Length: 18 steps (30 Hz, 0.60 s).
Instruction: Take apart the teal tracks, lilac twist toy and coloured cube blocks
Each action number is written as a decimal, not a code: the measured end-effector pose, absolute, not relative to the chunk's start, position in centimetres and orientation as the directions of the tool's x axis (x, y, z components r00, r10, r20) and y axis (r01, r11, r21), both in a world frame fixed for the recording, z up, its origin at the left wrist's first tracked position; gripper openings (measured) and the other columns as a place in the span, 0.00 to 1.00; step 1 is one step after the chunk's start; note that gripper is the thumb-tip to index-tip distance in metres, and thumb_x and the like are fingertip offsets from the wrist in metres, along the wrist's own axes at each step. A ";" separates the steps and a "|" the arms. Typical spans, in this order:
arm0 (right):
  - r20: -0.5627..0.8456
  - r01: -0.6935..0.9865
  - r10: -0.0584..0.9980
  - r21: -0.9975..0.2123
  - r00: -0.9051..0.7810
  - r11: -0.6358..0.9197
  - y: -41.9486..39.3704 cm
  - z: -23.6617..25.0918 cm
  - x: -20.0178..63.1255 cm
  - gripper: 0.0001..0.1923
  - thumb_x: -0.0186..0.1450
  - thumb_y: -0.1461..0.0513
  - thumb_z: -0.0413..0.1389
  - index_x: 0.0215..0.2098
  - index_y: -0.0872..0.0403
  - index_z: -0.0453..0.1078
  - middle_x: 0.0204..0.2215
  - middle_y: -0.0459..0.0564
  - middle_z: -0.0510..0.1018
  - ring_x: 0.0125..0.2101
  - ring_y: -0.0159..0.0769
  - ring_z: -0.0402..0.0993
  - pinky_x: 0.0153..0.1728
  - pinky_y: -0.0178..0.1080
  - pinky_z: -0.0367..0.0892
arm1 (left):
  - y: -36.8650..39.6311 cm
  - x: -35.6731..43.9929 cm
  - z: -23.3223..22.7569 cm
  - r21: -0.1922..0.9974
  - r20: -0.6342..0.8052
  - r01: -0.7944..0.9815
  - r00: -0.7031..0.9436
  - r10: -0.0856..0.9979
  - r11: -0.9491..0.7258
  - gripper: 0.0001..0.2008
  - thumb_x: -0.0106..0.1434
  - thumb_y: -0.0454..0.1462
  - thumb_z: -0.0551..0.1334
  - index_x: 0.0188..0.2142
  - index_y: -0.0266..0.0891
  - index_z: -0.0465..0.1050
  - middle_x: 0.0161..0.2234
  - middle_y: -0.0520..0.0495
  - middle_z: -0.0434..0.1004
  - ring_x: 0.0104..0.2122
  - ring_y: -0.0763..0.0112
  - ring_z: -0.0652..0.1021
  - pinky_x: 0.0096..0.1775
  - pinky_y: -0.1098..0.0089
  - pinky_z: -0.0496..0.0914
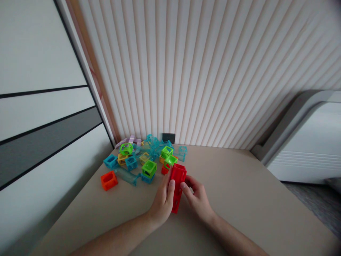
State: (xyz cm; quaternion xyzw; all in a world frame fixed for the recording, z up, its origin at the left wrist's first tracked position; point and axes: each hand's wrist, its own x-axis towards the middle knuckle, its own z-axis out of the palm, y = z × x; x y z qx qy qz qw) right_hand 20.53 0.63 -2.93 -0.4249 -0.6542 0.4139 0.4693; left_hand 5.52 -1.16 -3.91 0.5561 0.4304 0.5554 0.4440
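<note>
A tall red open-frame block piece (177,185) stands upright on the beige table (239,199). My left hand (162,202) grips its left side with the thumb against its front. My right hand (197,198) holds its right side with the fingers curled around it. Just behind the red piece lies a pile of plastic blocks: a green cube (149,168), another green cube (167,152), a blue cube (111,161), clear teal track pieces (153,142) and a yellow cube (144,158).
An orange cube (109,180) lies apart at the left of the pile. A ribbed wall with a dark socket (168,137) rises behind the table. A white cabinet (39,135) stands at the left, a white and grey unit (306,142) at the right.
</note>
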 end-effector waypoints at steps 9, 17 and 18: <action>0.282 0.127 0.933 -0.941 -0.221 0.315 1.1 -3.6 20.8 0.23 0.67 0.46 0.57 0.49 0.54 0.76 0.38 0.54 0.83 0.38 0.44 0.77 0.43 0.44 0.73 | -0.8 5.5 -3.7 0.967 0.255 0.013 -0.007 0.967 -0.255 0.23 0.73 0.49 0.49 0.58 0.43 0.71 0.58 0.43 0.75 0.59 0.57 0.71 0.62 0.58 0.61; 0.288 0.097 0.942 -0.947 -0.171 0.307 0.8 -3.7 20.7 0.21 0.68 0.48 0.57 0.51 0.53 0.76 0.45 0.55 0.82 0.42 0.45 0.78 0.47 0.45 0.73 | -1.2 5.2 -3.4 0.970 0.162 -0.186 0.011 0.987 -0.157 0.28 0.71 0.52 0.51 0.61 0.39 0.69 0.61 0.41 0.71 0.64 0.55 0.65 0.65 0.58 0.56; 0.285 0.084 0.944 -0.950 -0.166 0.301 0.8 -3.8 20.7 0.21 0.68 0.49 0.57 0.51 0.53 0.76 0.45 0.55 0.82 0.43 0.46 0.78 0.48 0.46 0.73 | -1.2 5.3 -3.5 0.965 0.150 -0.221 0.017 0.989 -0.142 0.28 0.71 0.53 0.51 0.62 0.40 0.67 0.63 0.41 0.69 0.66 0.56 0.63 0.66 0.58 0.55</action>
